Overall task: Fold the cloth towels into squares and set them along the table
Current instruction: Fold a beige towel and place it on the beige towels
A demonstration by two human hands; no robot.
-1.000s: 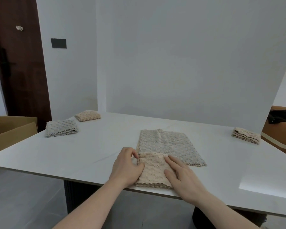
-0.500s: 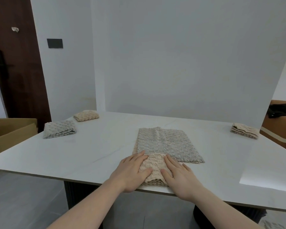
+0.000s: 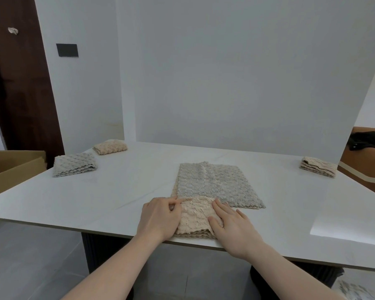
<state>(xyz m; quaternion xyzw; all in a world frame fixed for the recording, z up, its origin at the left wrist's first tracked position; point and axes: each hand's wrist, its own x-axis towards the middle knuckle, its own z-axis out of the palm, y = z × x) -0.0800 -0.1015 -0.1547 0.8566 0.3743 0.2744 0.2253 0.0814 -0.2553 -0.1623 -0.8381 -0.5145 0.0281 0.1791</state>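
A beige towel (image 3: 195,217) lies folded into a small square at the near edge of the white table (image 3: 95,202). My left hand (image 3: 159,217) rests on its left side, fingers bent at its far left corner. My right hand (image 3: 232,226) lies flat with straight fingers on its right side. Just behind it, a grey towel (image 3: 217,185) lies flat, folded into a larger rectangle. A folded grey towel (image 3: 74,164) and a folded beige towel (image 3: 110,146) sit at the far left. Another folded beige towel (image 3: 318,166) sits at the far right.
A cardboard box (image 3: 11,167) stands left of the table, beside a dark wooden door (image 3: 20,83). A brown box with a black item (image 3: 368,152) is at the right. A white wall backs the table.
The beige towel stays at the near edge. My left hand went from gripping its left edge to lying flat, and now its fingers bend at the far left corner. My right hand stays flat.
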